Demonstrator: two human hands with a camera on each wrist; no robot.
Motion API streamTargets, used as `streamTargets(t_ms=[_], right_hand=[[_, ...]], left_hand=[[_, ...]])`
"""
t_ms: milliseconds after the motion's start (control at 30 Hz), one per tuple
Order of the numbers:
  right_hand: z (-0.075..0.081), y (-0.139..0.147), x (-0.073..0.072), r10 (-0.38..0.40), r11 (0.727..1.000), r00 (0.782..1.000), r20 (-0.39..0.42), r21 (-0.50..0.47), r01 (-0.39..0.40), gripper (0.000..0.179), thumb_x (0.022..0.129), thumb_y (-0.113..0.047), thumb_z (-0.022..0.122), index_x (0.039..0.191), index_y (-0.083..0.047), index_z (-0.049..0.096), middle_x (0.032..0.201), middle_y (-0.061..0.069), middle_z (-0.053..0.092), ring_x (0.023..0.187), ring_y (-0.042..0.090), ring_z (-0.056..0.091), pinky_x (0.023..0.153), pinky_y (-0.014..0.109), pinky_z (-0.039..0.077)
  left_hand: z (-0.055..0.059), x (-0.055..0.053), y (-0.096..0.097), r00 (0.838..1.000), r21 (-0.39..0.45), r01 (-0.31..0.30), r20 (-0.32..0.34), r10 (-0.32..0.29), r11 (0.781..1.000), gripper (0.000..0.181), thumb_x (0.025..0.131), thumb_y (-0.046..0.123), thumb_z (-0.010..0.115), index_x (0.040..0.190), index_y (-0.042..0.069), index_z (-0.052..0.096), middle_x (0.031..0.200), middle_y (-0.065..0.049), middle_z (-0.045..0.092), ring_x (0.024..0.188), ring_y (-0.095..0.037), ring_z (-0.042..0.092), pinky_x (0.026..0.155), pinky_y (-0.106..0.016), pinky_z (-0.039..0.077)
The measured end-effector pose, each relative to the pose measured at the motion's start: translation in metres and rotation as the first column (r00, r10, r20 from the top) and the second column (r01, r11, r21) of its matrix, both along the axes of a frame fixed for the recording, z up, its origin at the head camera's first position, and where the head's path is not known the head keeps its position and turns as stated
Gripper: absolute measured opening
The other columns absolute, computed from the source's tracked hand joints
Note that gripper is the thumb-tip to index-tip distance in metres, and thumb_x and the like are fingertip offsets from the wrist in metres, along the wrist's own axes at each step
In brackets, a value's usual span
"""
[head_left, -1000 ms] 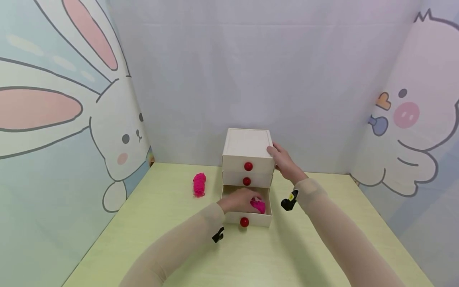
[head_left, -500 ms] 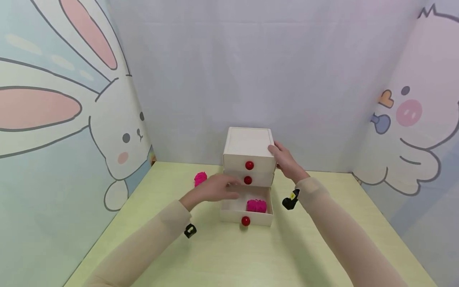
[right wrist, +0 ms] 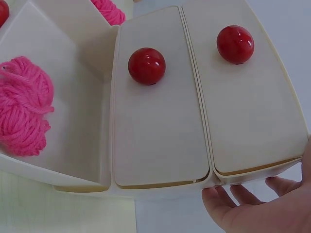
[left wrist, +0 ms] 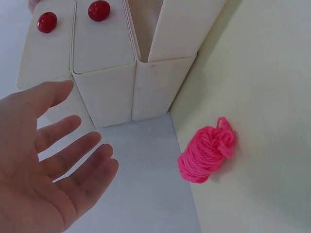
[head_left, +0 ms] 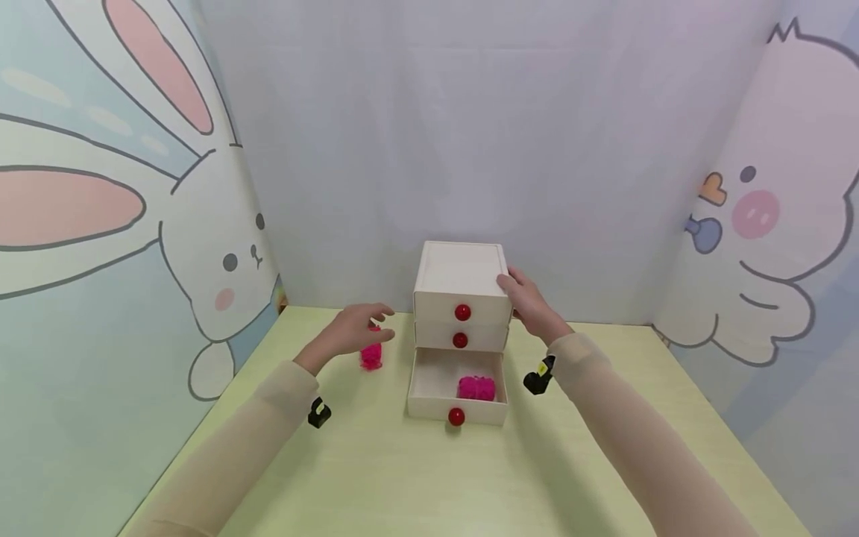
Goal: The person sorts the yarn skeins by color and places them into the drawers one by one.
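Note:
A white three-drawer cabinet [head_left: 463, 267] with round red knobs stands at the back of the table. Its bottom drawer [head_left: 426, 408] is pulled out, and a bright pink yarn skein [head_left: 476, 388] lies in the right part of it. My left hand [head_left: 349, 328] is empty, fingers spread, and partly covers a second pink skein [head_left: 371, 358] on the table left of the cabinet. The left wrist view shows that skein [left wrist: 206, 153] lying apart from the fingers. My right hand [head_left: 533, 304] rests against the cabinet's upper right side, with the thumb on the top edge.
The middle knob [right wrist: 146, 66] and top knob [right wrist: 235, 44] are on closed drawers. A grey-white curtain [head_left: 470, 134] hangs close behind the cabinet. Side panels with a rabbit drawing [head_left: 201, 261] and a chick-like drawing [head_left: 805, 224] border the pale table [head_left: 429, 485].
My left hand has let go of the skein in the drawer and moved out, up and left to the skein on the table. My right hand stays at the cabinet.

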State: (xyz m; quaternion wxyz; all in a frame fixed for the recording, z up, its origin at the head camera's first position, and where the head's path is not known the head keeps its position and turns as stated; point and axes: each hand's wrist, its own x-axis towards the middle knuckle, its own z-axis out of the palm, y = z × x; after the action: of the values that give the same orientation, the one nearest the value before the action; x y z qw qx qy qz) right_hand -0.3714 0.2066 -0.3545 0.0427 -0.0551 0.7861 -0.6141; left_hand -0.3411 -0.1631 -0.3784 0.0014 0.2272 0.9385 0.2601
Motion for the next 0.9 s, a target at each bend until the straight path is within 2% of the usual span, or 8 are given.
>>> streamTargets(t_ms=[133,233,500,667,900], right_hand=[[-0.001,0.0,0.001,-0.013,1.0,1.0,0.002,0.019,0.013,0.067,0.115,-0.045,0.038,0.173,-0.023,0.014,0.174,0.015,0.026,0.155,0.04,0.034,0.124,0.062,0.031],[-0.002,0.001,0.002,-0.016,1.0,1.0,0.002,0.019,0.016,0.067,0.115,-0.045,0.038,0.173,-0.022,0.014,0.174,0.015,0.025,0.155,0.04,0.033,0.125,0.062,0.03],[-0.002,0.0,0.001,-0.011,1.0,1.0,0.008,0.018,0.011,0.067,0.115,-0.045,0.038,0.173,-0.022,0.014,0.174,0.015,0.026,0.156,0.04,0.033,0.125,0.062,0.029],[-0.001,0.001,0.002,-0.005,1.0,1.0,0.0,-0.009,0.005,0.067,0.114,-0.043,0.039,0.173,-0.022,0.015,0.174,0.016,0.026,0.155,0.04,0.033,0.126,0.062,0.028],[0.0,0.002,0.003,0.011,1.0,1.0,-0.009,-0.014,-0.011,0.067,0.114,-0.044,0.039,0.173,-0.024,0.014,0.175,0.016,0.024,0.157,0.04,0.03,0.126,0.063,0.026]], left_hand=[[-0.01,-0.009,-0.007,0.997,0.014,-0.071,0.019,0.071,0.997,0.05,0.101,0.029,0.073,0.144,0.006,0.062,0.135,-0.021,0.068,0.124,-0.042,0.066,0.1,-0.055,0.057],[-0.021,-0.016,-0.012,0.993,0.004,-0.112,0.043,0.112,0.994,0.052,0.101,0.03,0.073,0.145,0.006,0.06,0.136,-0.023,0.067,0.125,-0.042,0.064,0.101,-0.056,0.056],[-0.055,-0.032,-0.021,0.982,-0.03,-0.18,0.061,0.181,0.983,0.055,0.101,0.033,0.072,0.144,0.0,0.059,0.133,-0.026,0.067,0.117,-0.04,0.065,0.099,-0.055,0.056],[-0.069,-0.042,-0.022,0.966,-0.036,-0.239,0.089,0.242,0.97,0.064,0.101,0.036,0.072,0.149,-0.002,0.054,0.132,-0.026,0.066,0.121,-0.041,0.063,0.101,-0.056,0.055],[-0.079,-0.05,-0.019,0.932,-0.028,-0.327,0.153,0.328,0.944,0.072,0.1,0.043,0.071,0.153,-0.001,0.049,0.139,-0.026,0.063,0.131,-0.045,0.056,0.107,-0.06,0.051]])
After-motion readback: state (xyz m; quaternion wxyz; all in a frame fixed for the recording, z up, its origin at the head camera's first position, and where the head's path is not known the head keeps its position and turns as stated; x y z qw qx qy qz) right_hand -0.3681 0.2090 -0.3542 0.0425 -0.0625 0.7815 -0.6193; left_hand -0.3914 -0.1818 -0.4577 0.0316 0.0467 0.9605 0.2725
